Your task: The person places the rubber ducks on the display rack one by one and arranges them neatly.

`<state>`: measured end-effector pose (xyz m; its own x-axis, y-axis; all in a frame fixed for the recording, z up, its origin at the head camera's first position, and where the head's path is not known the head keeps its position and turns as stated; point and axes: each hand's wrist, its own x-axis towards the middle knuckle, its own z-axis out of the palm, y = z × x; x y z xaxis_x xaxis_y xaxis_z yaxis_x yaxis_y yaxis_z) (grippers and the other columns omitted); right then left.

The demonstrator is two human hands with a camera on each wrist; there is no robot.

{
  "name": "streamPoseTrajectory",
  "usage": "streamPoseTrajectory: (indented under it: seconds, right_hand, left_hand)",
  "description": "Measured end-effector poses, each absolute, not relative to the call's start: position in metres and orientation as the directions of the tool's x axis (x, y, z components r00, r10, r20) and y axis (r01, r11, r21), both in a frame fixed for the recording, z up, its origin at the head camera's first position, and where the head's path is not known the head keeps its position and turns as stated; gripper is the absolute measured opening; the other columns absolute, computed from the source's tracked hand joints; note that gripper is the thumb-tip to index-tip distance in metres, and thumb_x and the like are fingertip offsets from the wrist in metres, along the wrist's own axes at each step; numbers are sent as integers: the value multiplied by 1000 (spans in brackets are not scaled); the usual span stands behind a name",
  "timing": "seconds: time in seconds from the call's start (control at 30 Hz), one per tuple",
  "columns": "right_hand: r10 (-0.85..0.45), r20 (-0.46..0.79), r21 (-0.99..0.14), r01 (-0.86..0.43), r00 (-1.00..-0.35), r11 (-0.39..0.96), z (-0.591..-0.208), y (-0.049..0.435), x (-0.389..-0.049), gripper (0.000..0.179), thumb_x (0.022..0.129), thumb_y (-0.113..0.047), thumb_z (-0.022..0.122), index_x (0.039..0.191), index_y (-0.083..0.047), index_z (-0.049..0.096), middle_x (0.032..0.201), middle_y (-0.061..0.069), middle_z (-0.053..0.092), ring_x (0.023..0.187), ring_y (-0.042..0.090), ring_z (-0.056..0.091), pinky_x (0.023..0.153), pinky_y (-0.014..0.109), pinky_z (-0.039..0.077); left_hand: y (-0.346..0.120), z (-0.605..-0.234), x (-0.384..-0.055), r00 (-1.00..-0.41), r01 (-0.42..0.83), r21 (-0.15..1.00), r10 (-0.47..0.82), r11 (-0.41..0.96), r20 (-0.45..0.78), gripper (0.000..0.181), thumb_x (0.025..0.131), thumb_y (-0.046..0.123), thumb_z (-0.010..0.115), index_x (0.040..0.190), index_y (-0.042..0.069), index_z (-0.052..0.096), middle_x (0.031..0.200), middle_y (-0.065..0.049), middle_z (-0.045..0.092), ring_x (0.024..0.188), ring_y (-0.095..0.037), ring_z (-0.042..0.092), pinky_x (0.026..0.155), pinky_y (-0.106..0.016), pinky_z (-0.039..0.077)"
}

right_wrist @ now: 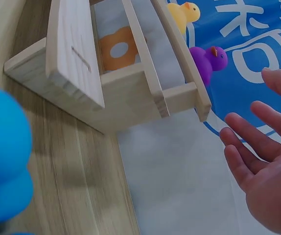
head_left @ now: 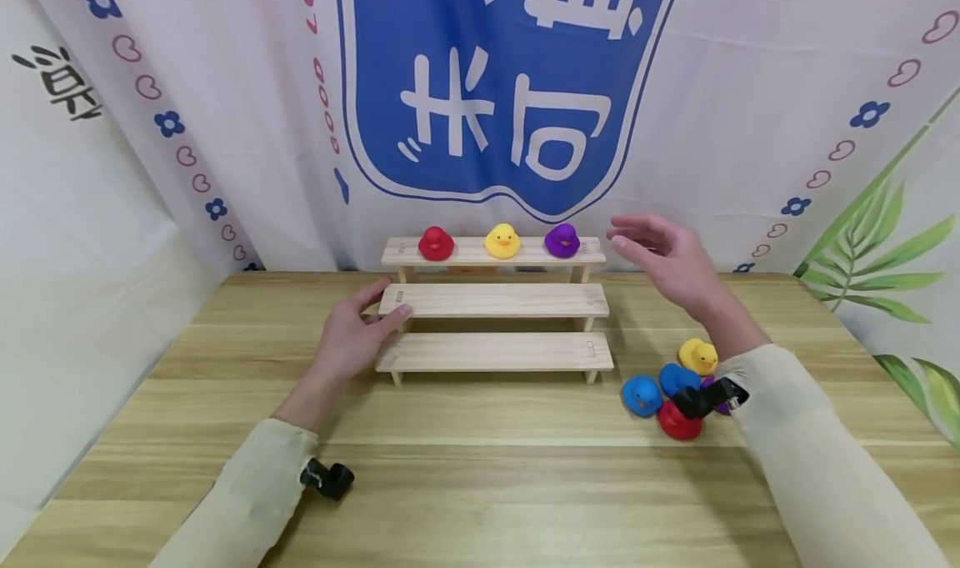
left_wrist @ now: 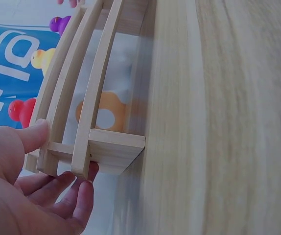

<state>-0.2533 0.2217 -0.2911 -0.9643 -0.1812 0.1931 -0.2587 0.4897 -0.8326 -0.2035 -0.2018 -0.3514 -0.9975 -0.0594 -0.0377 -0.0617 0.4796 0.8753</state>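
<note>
A three-step wooden display shelf [head_left: 495, 353] stands on the table. On its top step sit a red rubber duck [head_left: 436, 244], a yellow rubber duck [head_left: 502, 241] and a purple rubber duck [head_left: 562, 241], spaced apart in a row. My left hand [head_left: 351, 333] grips the shelf's left end, its thumb [left_wrist: 34, 136] on the middle step and its fingers bent around the end. To the right of the purple duck, my right hand [head_left: 667, 261] hovers with loosely extended fingers and holds nothing. In the right wrist view its fingertips are apart from the purple duck [right_wrist: 206, 63].
Right of the shelf, loose ducks cluster on the table [head_left: 480, 485]: a blue duck [head_left: 642, 395], another blue duck [head_left: 677, 378], a red duck [head_left: 679, 422], a yellow duck [head_left: 697, 356] and a purple one partly hidden by the right wrist camera. A printed curtain [head_left: 262, 134] hangs behind.
</note>
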Motion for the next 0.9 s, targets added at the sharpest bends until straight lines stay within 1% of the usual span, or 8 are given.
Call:
streamPoseTrajectory:
  seconds: [0.13,0.3,0.4,0.5,0.6,0.77,0.83,0.9]
  right_hand:
    - [-175,184,-820,-250,-967,516,-291,231,-247,53,106,-50,61,150,-20,58,148,9,66,131,17,61,97,14,51]
    - [-150,179,-794,-233,-972,561,-294,247,-239,54,107,-51,59,151,-20,58,148,10,66,121,4,61,92,9,50]
    - [-138,179,-787,-226,-974,575,-299,257,-234,54,107,-51,59,150,-17,59,146,12,67,115,-3,61,92,7,50]
    - [-129,183,-788,-223,-975,574,-304,267,-229,53,107,-49,59,148,-15,60,143,10,69,113,-6,62,91,6,50]
    - [-112,187,-795,-217,-976,567,-309,279,-224,51,107,-47,60,146,-14,61,137,0,72,112,-7,63,91,6,50]
    - [-88,183,-808,-201,-979,553,-315,299,-217,49,108,-43,60,147,-13,59,123,-25,71,112,-11,63,91,4,49]
    - [-83,181,-813,-196,-980,548,-317,304,-215,49,108,-42,60,147,-12,59,121,-29,70,112,-11,64,91,3,48]
    - [-77,184,-814,-196,-980,546,-320,309,-213,48,108,-40,60,146,-11,59,119,-30,70,111,-11,65,91,3,48]
  left_hand:
    - [-202,-353,-204,-997,-67,875,-63,480,-42,78,103,45,70,167,19,35,170,-11,42,125,-29,64,83,-15,53]
    - [-201,-353,-205,-998,-60,884,-57,464,-37,78,102,44,71,167,18,36,169,-11,43,121,-27,66,80,-16,53]
    - [-202,-353,-205,-998,-52,883,-54,466,-30,78,102,43,71,167,17,36,168,-12,44,119,-27,66,79,-15,53]
    - [-202,-353,-205,-998,-48,879,-54,474,-25,78,102,43,71,167,17,36,168,-12,45,120,-27,65,80,-15,52]
    - [-202,-352,-205,-998,-48,878,-53,476,-26,78,102,44,70,167,17,36,167,-13,45,121,-27,64,82,-16,51]
    - [-202,-352,-205,-998,-45,879,-51,475,-23,78,103,42,70,167,15,36,167,-14,45,121,-28,64,81,-15,52]
    - [-201,-352,-205,-998,-45,877,-53,479,-22,78,103,42,70,167,15,36,167,-14,46,121,-28,64,81,-15,52]
    - [-202,-352,-204,-998,-44,878,-54,477,-21,77,103,41,70,167,14,36,166,-15,46,119,-28,65,80,-15,52]
